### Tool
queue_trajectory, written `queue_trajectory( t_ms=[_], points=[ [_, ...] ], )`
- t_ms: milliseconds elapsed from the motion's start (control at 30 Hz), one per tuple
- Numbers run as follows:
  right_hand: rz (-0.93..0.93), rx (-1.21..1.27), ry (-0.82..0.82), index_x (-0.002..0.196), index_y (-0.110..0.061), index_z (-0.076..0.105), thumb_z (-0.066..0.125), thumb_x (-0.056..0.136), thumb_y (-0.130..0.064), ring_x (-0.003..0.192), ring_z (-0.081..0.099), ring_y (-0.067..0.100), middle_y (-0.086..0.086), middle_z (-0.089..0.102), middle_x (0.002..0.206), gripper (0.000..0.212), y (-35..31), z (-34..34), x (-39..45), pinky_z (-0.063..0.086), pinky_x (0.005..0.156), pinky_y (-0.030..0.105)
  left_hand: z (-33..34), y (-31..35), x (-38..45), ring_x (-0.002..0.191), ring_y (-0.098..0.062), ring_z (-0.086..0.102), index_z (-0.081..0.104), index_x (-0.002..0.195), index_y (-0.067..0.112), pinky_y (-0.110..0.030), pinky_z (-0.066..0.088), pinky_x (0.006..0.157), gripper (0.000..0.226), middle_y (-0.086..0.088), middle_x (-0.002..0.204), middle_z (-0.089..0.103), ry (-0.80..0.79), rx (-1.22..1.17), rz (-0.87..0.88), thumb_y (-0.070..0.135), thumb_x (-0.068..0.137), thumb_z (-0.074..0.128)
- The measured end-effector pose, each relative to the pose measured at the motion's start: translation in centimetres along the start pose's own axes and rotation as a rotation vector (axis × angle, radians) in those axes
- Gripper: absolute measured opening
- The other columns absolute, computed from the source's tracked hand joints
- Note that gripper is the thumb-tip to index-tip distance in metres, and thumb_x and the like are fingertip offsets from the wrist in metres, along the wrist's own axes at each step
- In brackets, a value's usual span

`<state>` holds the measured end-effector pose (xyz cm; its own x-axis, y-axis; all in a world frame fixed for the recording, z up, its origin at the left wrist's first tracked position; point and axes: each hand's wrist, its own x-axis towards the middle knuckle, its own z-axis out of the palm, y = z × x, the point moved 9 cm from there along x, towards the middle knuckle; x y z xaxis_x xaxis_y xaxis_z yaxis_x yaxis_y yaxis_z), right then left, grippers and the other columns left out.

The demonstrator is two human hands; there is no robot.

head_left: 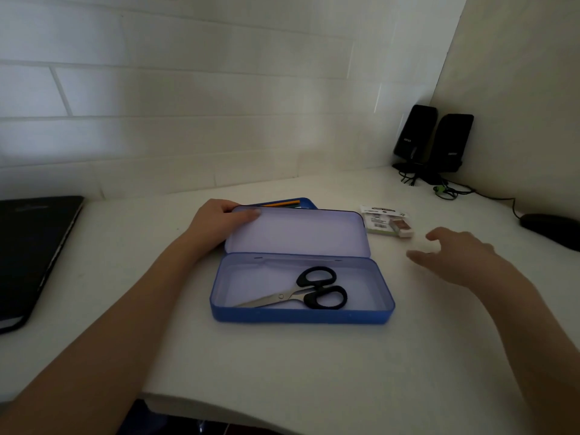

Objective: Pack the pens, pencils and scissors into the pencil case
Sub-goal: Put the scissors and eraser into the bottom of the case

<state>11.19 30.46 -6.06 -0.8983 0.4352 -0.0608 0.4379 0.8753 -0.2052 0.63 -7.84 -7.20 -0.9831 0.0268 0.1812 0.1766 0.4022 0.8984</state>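
A blue pencil case [301, 313] lies open on the white desk, its lid [298, 232] folded back. Black-handled scissors [309, 291] lie inside the base, blades pointing left. My left hand [219, 219] grips the lid's far left corner, thumb on the inner face. Behind the lid a blue tray [306, 202] shows an orange pencil [281, 203] and a green one, mostly hidden. My right hand [455, 255] hovers over the desk right of the case, fingers spread and holding nothing.
A packaged eraser set [387, 222] lies just right of the lid. Two black speakers [433, 139] with cables stand in the back right corner, a dark mouse [552, 229] at the right edge, a closed laptop [34, 246] at the left. The desk's front edge is near me.
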Motion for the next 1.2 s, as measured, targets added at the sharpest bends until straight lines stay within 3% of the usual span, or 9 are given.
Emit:
queue_trajectory(
  t_ms=[200, 300, 367, 433, 500, 567, 833, 1033, 1200],
  points=[
    [-0.026, 0.056, 0.069, 0.122, -0.016, 0.050, 0.064, 0.081, -0.037, 0.118, 0.044, 0.033, 0.014, 0.054, 0.123, 0.048, -0.1, -0.3, 0.7, 0.033, 0.091, 0.036, -0.1, 0.0, 0.0, 0.071, -0.016, 0.060, 0.075, 0.082, 0.009, -0.030, 0.044, 0.069, 0.036, -0.009, 0.077, 0.069, -0.001, 0.011, 0.012, 0.043, 0.072, 0.074],
    [-0.084, 0.373, 0.100, 0.121, -0.021, 0.048, 0.075, 0.072, -0.031, 0.097, 0.058, 0.025, 0.007, 0.060, 0.105, 0.057, -1.0, -1.4, -0.2, 0.046, 0.075, 0.032, -0.1, 0.0, 0.1, 0.066, -0.013, 0.057, 0.074, 0.076, 0.010, -0.029, 0.042, 0.063, 0.028, -0.003, 0.068, 0.066, 0.013, 0.031, 0.018, 0.038, 0.078, 0.073],
    [-0.311, 0.619, 0.047, 0.112, -0.031, 0.053, 0.081, 0.066, -0.028, 0.078, 0.063, 0.014, -0.001, 0.062, 0.091, 0.053, -3.7, -2.6, -1.8, 0.046, 0.060, 0.022, -0.1, 0.0, 0.1, 0.062, -0.012, 0.055, 0.073, 0.071, 0.011, -0.028, 0.040, 0.061, 0.028, 0.000, 0.063, 0.062, 0.017, 0.046, 0.017, 0.038, 0.078, 0.073],
    [-0.609, 0.745, -0.115, 0.103, -0.040, 0.059, 0.083, 0.063, -0.025, 0.081, 0.064, 0.011, -0.006, 0.061, 0.091, 0.049, -7.3, -3.2, -4.5, 0.051, 0.068, 0.016, -0.2, -0.1, 0.2, 0.063, -0.013, 0.054, 0.072, 0.074, 0.006, -0.028, 0.040, 0.062, 0.033, -0.002, 0.065, 0.062, 0.021, 0.045, 0.010, 0.039, 0.077, 0.074],
    [-0.830, 0.655, -0.247, 0.102, -0.041, 0.061, 0.081, 0.065, -0.024, 0.092, 0.060, 0.005, -0.015, 0.060, 0.095, 0.046, -9.7, -2.6, -7.1, 0.052, 0.082, 0.017, -0.2, -0.2, 0.2, 0.067, -0.016, 0.054, 0.071, 0.080, -0.001, -0.030, 0.040, 0.066, 0.042, -0.007, 0.070, 0.062, 0.015, 0.043, 0.008, 0.041, 0.075, 0.074],
    [-0.909, 0.463, -0.298, 0.105, -0.043, 0.060, 0.076, 0.069, -0.026, 0.102, 0.054, -0.001, -0.024, 0.056, 0.104, 0.042, -10.7, -1.2, -8.3, 0.048, 0.088, 0.017, -0.2, -0.1, 0.1, 0.070, -0.017, 0.055, 0.071, 0.083, -0.003, -0.030, 0.040, 0.067, 0.047, -0.009, 0.073, 0.063, 0.010, 0.046, 0.008, 0.043, 0.074, 0.073],
    [-0.916, 0.124, -0.363, 0.091, -0.053, 0.058, 0.072, 0.075, -0.032, 0.112, 0.032, -0.002, -0.030, 0.041, 0.111, 0.030, -10.7, 1.8, -8.9, 0.031, 0.091, 0.018, -0.1, 0.0, -0.1, 0.071, -0.019, 0.055, 0.071, 0.082, -0.001, -0.031, 0.039, 0.068, 0.040, -0.011, 0.074, 0.063, -0.001, 0.044, 0.004, 0.039, 0.078, 0.073],
    [-0.892, 0.071, -0.344, 0.086, -0.038, 0.066, 0.064, 0.080, -0.040, 0.108, 0.038, 0.003, -0.020, 0.053, 0.102, 0.007, -10.5, 1.5, -9.0, 0.035, 0.091, 0.021, 0.1, 0.1, -0.1, 0.073, -0.019, 0.055, 0.072, 0.085, 0.000, -0.031, 0.040, 0.069, 0.038, -0.012, 0.077, 0.063, -0.015, 0.061, 0.004, 0.038, 0.080, 0.072],
    [-0.864, 0.056, -0.297, 0.091, -0.026, 0.069, 0.049, 0.093, -0.037, 0.103, 0.043, 0.006, -0.012, 0.055, 0.102, 0.024, -10.6, 1.4, -8.7, 0.035, 0.094, 0.025, 0.1, 0.2, -0.2, 0.075, -0.019, 0.056, 0.072, 0.086, -0.001, -0.032, 0.040, 0.071, 0.047, -0.016, 0.080, 0.066, -0.026, 0.052, 0.001, 0.044, 0.073, 0.073]
  ],
)
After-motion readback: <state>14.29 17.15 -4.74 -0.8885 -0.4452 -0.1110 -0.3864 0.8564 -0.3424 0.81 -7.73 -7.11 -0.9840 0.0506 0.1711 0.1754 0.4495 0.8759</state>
